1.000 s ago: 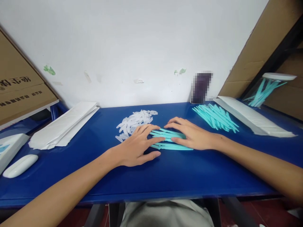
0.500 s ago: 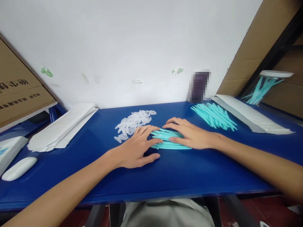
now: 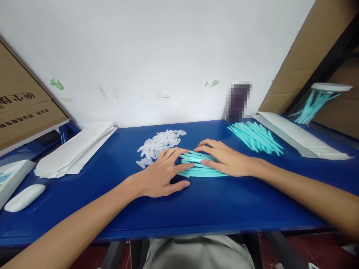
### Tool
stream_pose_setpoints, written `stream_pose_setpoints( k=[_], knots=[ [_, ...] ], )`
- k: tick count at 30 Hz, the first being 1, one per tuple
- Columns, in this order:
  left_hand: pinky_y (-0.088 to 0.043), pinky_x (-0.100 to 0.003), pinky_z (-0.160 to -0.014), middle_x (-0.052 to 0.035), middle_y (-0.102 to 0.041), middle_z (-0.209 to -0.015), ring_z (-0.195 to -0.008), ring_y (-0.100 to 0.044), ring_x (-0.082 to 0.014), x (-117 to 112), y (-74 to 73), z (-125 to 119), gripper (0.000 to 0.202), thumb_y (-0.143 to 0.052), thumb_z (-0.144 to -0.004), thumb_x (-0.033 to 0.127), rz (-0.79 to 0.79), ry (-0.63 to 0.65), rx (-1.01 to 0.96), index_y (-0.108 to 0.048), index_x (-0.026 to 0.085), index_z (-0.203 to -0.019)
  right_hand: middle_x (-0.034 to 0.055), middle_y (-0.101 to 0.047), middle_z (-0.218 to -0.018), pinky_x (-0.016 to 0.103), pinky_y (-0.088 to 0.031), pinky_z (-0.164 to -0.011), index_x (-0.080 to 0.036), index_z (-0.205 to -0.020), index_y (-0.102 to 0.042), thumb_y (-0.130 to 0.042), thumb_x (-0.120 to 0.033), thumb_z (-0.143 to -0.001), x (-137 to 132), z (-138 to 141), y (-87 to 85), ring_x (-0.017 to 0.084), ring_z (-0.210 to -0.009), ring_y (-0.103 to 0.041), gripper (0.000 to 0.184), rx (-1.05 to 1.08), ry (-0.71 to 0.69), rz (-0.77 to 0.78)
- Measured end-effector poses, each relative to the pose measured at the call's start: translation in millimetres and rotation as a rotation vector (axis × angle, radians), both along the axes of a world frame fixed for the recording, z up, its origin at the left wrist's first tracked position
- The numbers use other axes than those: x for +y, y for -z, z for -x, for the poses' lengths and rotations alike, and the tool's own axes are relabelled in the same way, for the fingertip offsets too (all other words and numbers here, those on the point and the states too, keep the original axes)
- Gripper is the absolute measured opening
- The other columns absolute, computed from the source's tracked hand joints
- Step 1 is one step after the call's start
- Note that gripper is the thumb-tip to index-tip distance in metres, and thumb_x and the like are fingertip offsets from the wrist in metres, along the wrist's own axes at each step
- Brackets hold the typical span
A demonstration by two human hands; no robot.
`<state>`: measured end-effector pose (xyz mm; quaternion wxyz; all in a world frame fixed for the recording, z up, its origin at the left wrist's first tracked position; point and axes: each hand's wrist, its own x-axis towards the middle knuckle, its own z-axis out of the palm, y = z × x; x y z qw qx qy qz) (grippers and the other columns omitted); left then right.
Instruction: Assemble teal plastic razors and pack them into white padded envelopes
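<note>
Several slim turquoise plastic sticks (image 3: 204,172) lie side by side on the blue tabletop (image 3: 213,209) between my hands. My left hand (image 3: 161,172) rests with fingers spread at their left ends, its index finger on them and its thumb lower on the bare table. From the right, my right hand (image 3: 224,158) lies over the same sticks, fingers apart and thumb touching them. A pile of small translucent white caps (image 3: 159,144) sits just behind my left hand. Parts of the sticks are hidden under my fingers.
Another heap of turquoise sticks (image 3: 256,137) lies at the back right, beside a long white packet (image 3: 303,136). A lidded clear jar (image 3: 311,106) holds more. At left are white bags (image 3: 75,149), a white mouse-shaped object (image 3: 25,198) and a cardboard box (image 3: 25,101).
The sticks between my hands have shifted slightly, and the view has moved a little. Both hands stay in nearly the same place.
</note>
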<state>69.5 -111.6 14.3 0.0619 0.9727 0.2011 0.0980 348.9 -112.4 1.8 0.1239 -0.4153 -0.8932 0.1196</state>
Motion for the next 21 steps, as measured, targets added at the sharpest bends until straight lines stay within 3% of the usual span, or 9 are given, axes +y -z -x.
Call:
stream_pose_setpoints(
  k=[15,21],
  knots=[
    [-0.034,-0.058,-0.111,-0.0150,-0.043,-0.148,-0.139,-0.037,-0.0358,1.4,-6.8,4.0,0.037,-0.054,-0.097,0.042,-0.083,0.044,-0.014,-0.068,0.025,-0.126,0.0132,-0.050,-0.140,0.053,-0.038,-0.099,-0.028,-0.146,-0.047,-0.037,-0.057,-0.099,-0.2,-0.3,-0.6,0.031,-0.117,-0.052,0.056,0.013,0.003,0.015],
    [-0.035,-0.057,-0.110,-0.0138,-0.043,-0.148,-0.137,-0.038,-0.0358,0.8,-8.1,5.9,0.035,-0.056,-0.095,0.042,-0.090,0.033,-0.018,-0.072,0.026,-0.122,0.0126,-0.047,-0.143,0.054,-0.038,-0.100,-0.030,-0.146,-0.046,-0.048,-0.064,-0.093,-4.1,1.7,-7.4,0.034,-0.121,-0.048,0.064,0.022,-0.056,0.054]
  ],
)
